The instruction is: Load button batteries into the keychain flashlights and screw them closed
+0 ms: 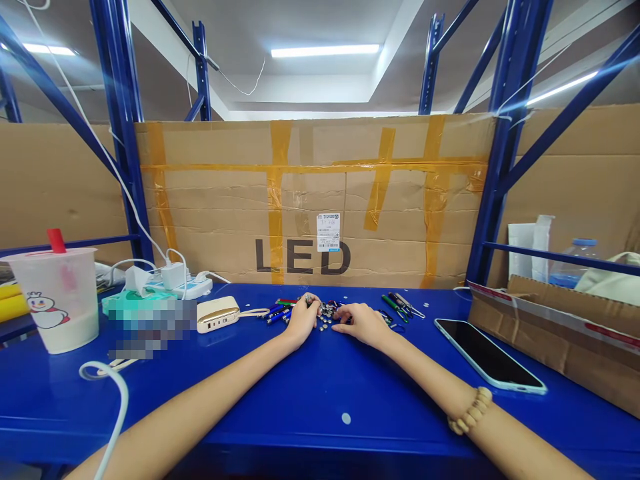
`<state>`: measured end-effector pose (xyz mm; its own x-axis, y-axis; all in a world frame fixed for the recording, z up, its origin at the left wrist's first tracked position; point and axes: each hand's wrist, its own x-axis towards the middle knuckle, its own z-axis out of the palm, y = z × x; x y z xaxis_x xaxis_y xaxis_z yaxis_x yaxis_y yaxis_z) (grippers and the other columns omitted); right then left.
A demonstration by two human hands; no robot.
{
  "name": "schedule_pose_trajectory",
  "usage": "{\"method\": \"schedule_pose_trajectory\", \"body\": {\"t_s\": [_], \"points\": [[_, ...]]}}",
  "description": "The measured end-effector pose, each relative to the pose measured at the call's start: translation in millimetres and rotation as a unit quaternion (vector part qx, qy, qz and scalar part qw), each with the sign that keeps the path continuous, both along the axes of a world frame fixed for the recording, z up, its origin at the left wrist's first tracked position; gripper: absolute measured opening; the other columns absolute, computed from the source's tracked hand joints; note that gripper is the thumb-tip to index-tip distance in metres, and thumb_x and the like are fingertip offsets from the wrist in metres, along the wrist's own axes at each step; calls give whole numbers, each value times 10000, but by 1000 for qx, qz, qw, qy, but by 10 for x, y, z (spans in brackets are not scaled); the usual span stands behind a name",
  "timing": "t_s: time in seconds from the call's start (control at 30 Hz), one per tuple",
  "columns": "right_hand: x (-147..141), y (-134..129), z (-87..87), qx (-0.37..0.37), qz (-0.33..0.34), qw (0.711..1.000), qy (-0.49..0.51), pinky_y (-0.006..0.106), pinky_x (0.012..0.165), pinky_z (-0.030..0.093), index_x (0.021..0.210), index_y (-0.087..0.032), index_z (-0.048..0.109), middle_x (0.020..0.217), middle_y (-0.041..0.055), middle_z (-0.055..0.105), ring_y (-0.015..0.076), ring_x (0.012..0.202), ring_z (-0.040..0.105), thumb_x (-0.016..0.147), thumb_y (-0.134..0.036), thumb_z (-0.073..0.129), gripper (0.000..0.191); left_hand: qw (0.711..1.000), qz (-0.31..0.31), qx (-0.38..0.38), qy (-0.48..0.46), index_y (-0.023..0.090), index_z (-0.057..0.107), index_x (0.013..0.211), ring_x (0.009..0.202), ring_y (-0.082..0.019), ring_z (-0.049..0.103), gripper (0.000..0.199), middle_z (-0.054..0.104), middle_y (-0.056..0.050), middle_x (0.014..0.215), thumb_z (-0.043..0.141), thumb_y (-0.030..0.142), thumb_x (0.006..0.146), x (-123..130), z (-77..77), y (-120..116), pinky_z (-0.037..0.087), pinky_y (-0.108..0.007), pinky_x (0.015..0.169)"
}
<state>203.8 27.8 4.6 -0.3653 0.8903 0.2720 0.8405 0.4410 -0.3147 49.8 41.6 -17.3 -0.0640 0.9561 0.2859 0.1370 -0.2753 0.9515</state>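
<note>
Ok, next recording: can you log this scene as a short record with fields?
Surface: blue tabletop
Left hand: at left side of the small pieces; grip unclear
Right hand: at their right side, fingers curled
Beside the hands: slim pen-like items, one group left, another right
Far left: lidded cup, red straw
Right: phone, open carton
Behind: taped cardboard marked LED
</note>
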Motion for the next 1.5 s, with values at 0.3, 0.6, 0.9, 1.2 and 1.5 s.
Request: {"method": "schedule_pose_trajectory", "body": {"t_s": [0.3, 0.6, 0.9, 1.2, 1.5], "points": [[2, 3, 9, -4, 18, 1000, 6, 237, 594, 393, 863, -265, 663, 858, -39, 703, 163, 834, 629, 736, -288, 617, 137, 1000, 1, 0, -10, 173, 440, 698, 325, -40, 368, 112, 457, 79, 511, 398, 83, 750, 12, 22, -8, 268, -171, 366], [16, 23, -7, -1, 19, 1000, 15, 250, 597, 406, 906, -260, 648, 895, -37, 704, 173, 837, 629, 745, -231, 608, 168, 999, 1, 0, -33, 175, 435, 697, 303, -35, 365, 82, 473, 77, 505, 406, 120, 750, 12, 36, -14, 251, -167, 350], [8, 24, -19, 14, 20, 999, 36, 266, 612, 417, 892, -254, 651, 835, -29, 711, 190, 823, 633, 723, -245, 627, 171, 1000, -5, -1, -26, 173, 434, 701, 301, -37, 363, 88, 469, 80, 487, 398, 106, 745, 18, 50, -36, 258, -164, 346], [8, 147, -105, 9, 62, 995, 79, 237, 621, 467, 882, -190, 650, 775, 16, 702, 149, 693, 639, 713, -158, 611, 177, 1000, -14, 11, -15, 176, 436, 702, 305, -40, 357, 84, 466, 83, 484, 403, 105, 732, 19, 21, -9, 265, -170, 351], [2, 171, -118, -1, 70, 991, 112, 213, 576, 479, 860, -162, 653, 695, 19, 692, 140, 606, 640, 626, -89, 614, 249, 1000, -16, 18, -12, 180, 440, 707, 309, -45, 367, 63, 473, 77, 484, 412, 131, 735, 7, -5, 16, 270, -172, 354]]}}
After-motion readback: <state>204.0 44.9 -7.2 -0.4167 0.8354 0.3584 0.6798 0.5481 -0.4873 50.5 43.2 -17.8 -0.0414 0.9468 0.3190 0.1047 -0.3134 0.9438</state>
